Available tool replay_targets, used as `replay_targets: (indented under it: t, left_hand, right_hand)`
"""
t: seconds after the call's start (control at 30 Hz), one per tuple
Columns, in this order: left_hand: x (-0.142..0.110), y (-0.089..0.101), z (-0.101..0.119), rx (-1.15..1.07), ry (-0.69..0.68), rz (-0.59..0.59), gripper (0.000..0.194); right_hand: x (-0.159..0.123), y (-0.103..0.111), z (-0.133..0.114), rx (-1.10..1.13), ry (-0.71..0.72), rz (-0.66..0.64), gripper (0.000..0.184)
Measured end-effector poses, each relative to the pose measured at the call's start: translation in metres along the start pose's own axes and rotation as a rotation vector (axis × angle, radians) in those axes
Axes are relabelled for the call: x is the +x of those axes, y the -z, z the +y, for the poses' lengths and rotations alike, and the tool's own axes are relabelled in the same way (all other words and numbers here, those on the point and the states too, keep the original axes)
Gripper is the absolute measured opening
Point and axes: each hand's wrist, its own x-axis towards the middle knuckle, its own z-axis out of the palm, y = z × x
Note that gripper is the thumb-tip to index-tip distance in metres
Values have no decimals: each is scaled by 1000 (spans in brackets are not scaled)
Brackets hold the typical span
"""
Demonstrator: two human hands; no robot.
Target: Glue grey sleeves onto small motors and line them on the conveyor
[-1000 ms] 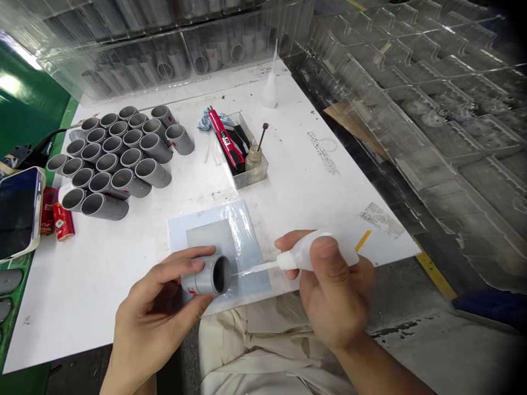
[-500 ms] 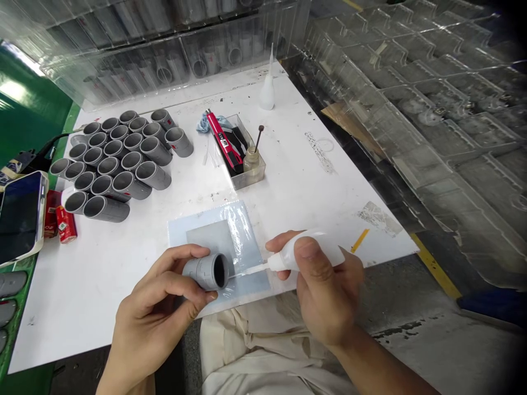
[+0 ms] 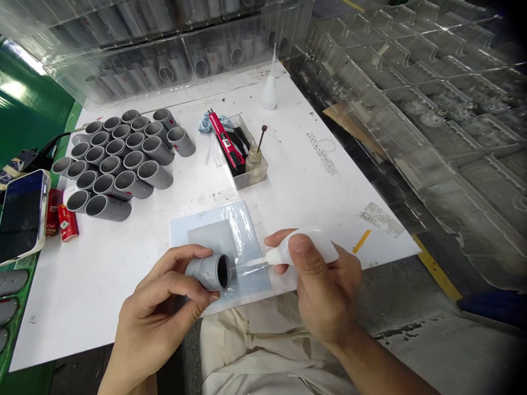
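Observation:
My left hand (image 3: 160, 307) is wrapped round a short grey pipe fitting (image 3: 208, 271), its open end facing right. My right hand (image 3: 325, 291) grips a white squeeze bottle (image 3: 307, 249) with a long thin nozzle. The nozzle tip points into the mouth of the fitting. Both are held over a pale blue mat (image 3: 222, 241) covered in clear film at the near edge of the white table (image 3: 313, 181).
A stack of several grey pipe fittings (image 3: 119, 162) lies at the left. A clear tray (image 3: 242, 151) holds a red cutter and a small jar with a brush. A second squeeze bottle (image 3: 269, 88) stands at the back. A phone (image 3: 20, 214) lies far left. Clear bins line the back and right.
The bottle's nozzle has moved left, closer into the fitting's mouth. My left hand has turned the fitting slightly.

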Motion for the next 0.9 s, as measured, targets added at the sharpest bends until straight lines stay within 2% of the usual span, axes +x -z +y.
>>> replay_targets:
  t: [0.67, 0.9]
  left_hand:
    - [0, 2, -2, -5, -35, -43, 31]
    - [-1, 3, 0, -38, -28, -42, 31]
  right_hand:
    - [4, -7, -2, -31, 24, 70, 33]
    - [2, -5, -1, 34, 13, 76, 33]
